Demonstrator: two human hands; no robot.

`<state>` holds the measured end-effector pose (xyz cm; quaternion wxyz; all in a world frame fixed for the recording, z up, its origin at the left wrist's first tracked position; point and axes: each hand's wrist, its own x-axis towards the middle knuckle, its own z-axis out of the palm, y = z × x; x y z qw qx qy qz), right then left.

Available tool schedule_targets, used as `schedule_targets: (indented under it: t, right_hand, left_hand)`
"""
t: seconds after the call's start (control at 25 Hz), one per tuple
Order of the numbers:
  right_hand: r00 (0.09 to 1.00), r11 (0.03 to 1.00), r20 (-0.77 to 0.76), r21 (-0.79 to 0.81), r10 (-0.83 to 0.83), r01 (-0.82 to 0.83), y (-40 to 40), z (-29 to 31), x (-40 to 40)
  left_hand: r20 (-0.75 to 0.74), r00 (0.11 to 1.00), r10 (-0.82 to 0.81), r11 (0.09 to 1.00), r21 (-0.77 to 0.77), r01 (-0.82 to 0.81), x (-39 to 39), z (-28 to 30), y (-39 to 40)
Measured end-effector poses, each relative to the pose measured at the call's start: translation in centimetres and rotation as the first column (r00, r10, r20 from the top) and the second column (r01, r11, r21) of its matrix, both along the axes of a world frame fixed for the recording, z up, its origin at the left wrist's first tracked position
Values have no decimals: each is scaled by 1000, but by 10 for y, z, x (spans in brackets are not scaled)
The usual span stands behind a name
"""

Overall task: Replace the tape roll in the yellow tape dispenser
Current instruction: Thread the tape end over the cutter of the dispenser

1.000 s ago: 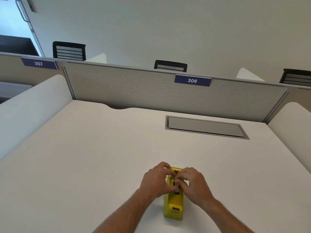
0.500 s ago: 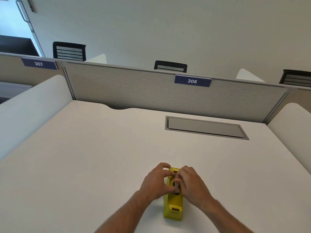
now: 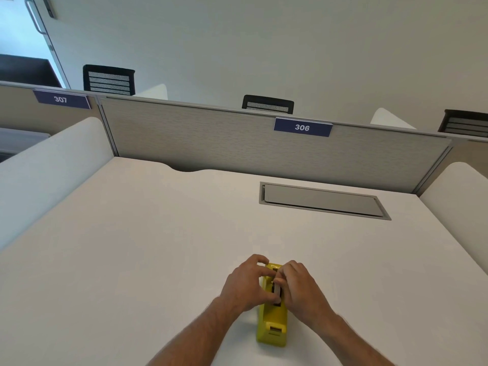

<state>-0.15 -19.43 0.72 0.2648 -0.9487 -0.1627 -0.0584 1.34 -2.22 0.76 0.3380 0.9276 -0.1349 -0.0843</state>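
The yellow tape dispenser (image 3: 272,324) stands on the white desk (image 3: 148,254) near its front edge, cutter end toward me. My left hand (image 3: 245,283) wraps its left side, fingers curled over the far end. My right hand (image 3: 301,290) covers the right side, fingertips at the slot on top. Between the two thumbs a narrow grey tape roll (image 3: 277,290) shows edge-on in the slot, pinched from both sides. Most of the roll is hidden by my fingers.
A grey cable hatch (image 3: 322,200) is set flush in the desk at the back right. A fabric partition (image 3: 211,143) with a sign reading 306 closes the back, and white side screens (image 3: 45,165) flank the desk. Chair backs show beyond.
Both hands have closed in slightly on the top of the dispenser, the right fingers curling tighter over the slot. The dispenser has stayed in place.
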Motion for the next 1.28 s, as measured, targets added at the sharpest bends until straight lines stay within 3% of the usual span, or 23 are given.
schedule_targets:
  t: [0.16, 0.36, 0.56, 1.28]
  right_hand:
    - [1000, 999, 3, 42, -5, 5, -2, 0, 1]
    - [998, 975, -66, 219, -13, 27, -11, 4, 1]
    - [994, 967, -106, 254, 33, -5, -15, 8, 3]
    - [998, 989, -24, 137, 57, -53, -11, 10, 8]
  left_hand:
    - [2, 1000, 2, 1000, -3, -2, -1, -2, 0]
    - [-7, 1000, 6, 1000, 0, -6, 0, -2, -2]
    - [-10, 1000, 3, 1000, -7, -3, 2, -3, -1]
    - [-36, 999, 8, 1000, -16, -9, 1, -1, -2]
